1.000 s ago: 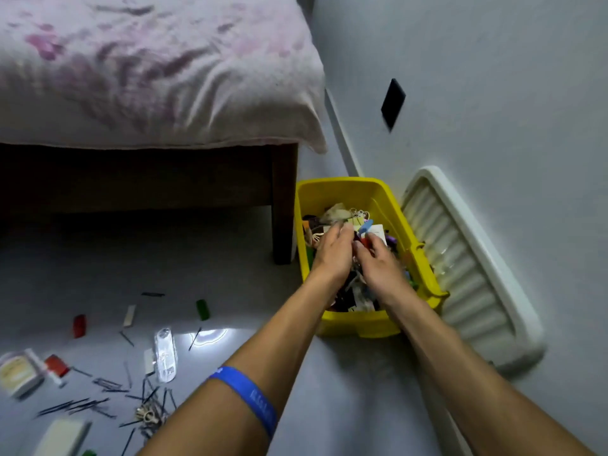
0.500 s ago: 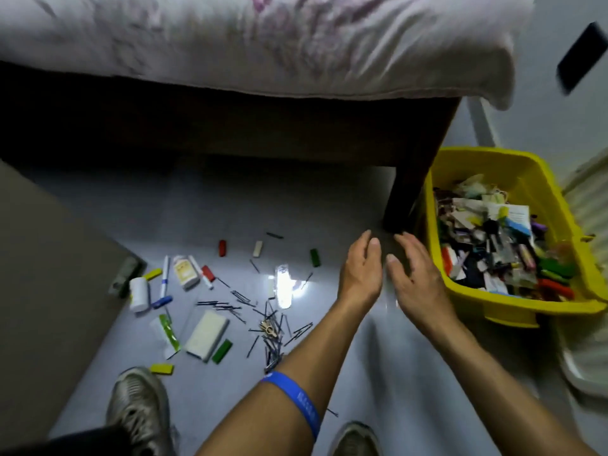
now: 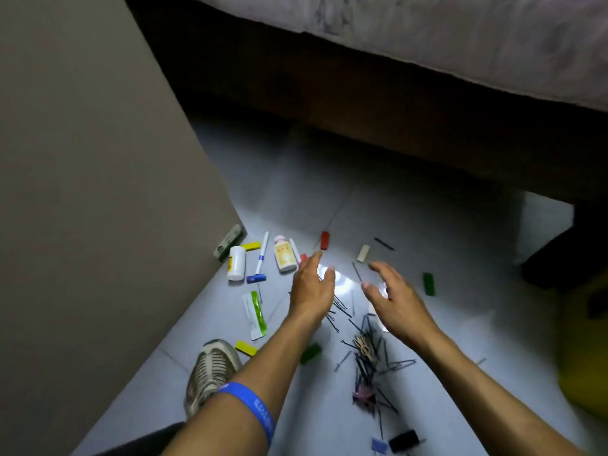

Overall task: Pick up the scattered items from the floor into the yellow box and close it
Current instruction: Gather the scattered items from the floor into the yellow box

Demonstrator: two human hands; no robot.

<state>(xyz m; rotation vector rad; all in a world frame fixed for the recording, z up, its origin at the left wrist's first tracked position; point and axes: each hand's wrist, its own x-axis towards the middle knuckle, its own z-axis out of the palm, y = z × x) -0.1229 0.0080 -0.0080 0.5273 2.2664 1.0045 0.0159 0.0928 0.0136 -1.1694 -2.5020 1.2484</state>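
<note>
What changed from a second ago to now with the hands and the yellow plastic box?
Both hands have left the yellow plastic box, now only a blurred edge at the right, and swung back over the scattered items. The left hand and right hand hover open and empty above the thin black pins. The white round bottle, red block and green block lie unmoved.

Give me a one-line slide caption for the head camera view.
Both open hands reach toward hairpins scattered on the floor.
</note>
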